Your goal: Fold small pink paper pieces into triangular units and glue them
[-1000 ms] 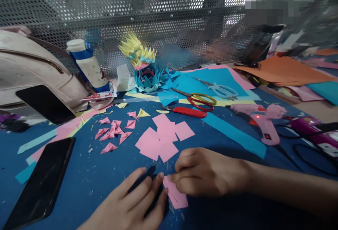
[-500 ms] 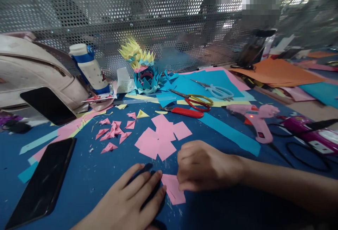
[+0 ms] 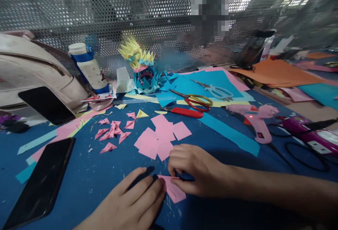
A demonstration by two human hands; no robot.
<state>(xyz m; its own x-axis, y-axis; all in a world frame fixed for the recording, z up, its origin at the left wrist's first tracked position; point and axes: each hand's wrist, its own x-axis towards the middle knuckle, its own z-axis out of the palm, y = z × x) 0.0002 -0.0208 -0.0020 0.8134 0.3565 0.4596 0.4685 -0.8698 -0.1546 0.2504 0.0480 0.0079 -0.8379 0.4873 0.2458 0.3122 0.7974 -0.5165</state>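
A small pink paper square [image 3: 174, 192] lies on the blue table in front of me. My left hand [image 3: 137, 198] rests beside it, fingers stretched out, its fingertips touching the paper's left edge. From the right, my right hand [image 3: 194, 170] has its fingers curled and its thumb at the paper's upper edge, where they pinch it. The part under the fingers is hidden. Several loose pink squares [image 3: 160, 136] overlap just beyond my hands. Farther left sit several folded pink paper triangles [image 3: 113, 131] in a loose pile.
Behind the squares lie a red-handled cutter [image 3: 187, 112], scissors [image 3: 198, 101] and light-blue scissors [image 3: 219, 92]. A pink glue gun [image 3: 258, 117] and purple power strip [image 3: 311, 133] are at right. Phones [image 3: 39, 184] lie left. A spiky folded-paper model [image 3: 144, 75] stands at the back.
My right hand has moved slightly left, and its thumb is now at the paper's upper edge. The left fingertips have drawn closer together at the paper's left side.
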